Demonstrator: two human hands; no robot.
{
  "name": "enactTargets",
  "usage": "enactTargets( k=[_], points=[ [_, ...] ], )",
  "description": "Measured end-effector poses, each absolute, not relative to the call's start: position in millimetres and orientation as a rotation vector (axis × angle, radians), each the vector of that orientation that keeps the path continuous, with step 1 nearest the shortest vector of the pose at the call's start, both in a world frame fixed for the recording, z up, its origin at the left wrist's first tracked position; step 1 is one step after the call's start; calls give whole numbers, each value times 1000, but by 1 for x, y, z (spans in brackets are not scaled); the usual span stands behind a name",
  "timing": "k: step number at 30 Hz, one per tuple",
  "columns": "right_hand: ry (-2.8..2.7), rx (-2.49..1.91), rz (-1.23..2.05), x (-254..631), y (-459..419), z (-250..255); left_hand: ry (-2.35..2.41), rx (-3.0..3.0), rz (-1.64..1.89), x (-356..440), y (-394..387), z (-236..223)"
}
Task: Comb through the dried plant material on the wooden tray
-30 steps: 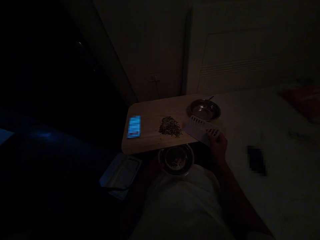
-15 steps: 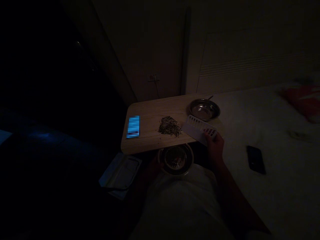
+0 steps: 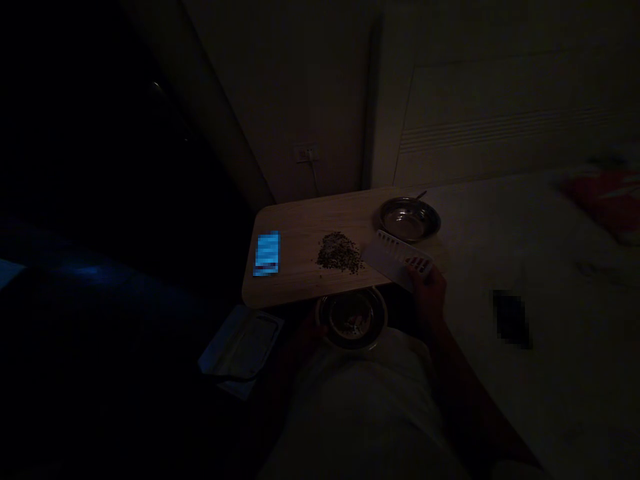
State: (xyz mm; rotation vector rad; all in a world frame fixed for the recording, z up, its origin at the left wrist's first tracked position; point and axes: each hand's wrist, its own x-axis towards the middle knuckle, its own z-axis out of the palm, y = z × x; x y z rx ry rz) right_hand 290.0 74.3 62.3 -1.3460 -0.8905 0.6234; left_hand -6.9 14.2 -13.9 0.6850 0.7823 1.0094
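Observation:
My right hand grips the slotted end of a flat white plastic scraper, its plain edge resting at the right side of a pile of small dark seeds or grains. The pile lies loose on a pale wooden tabletop. Against my lap, just below the table's front edge, sits a metal bowl with some dark bits inside. My left hand, mostly lost in shadow, is closed on the bowl's left rim.
Behind the scraper stands a second metal bowl with a handle poking out. A lit screen is at the table's left. A dark phone lies on the bed. A pale package rests low at left. The room is very dark.
The scraper and my right hand have barely shifted. The pile and both bowls stay in place.

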Motion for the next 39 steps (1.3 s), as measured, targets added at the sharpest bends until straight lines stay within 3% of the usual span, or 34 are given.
enactTargets(
  k=[39],
  points=[
    [-907,-1319,671,307,72,77,732,726,1021,-6,17,-18]
  ],
)
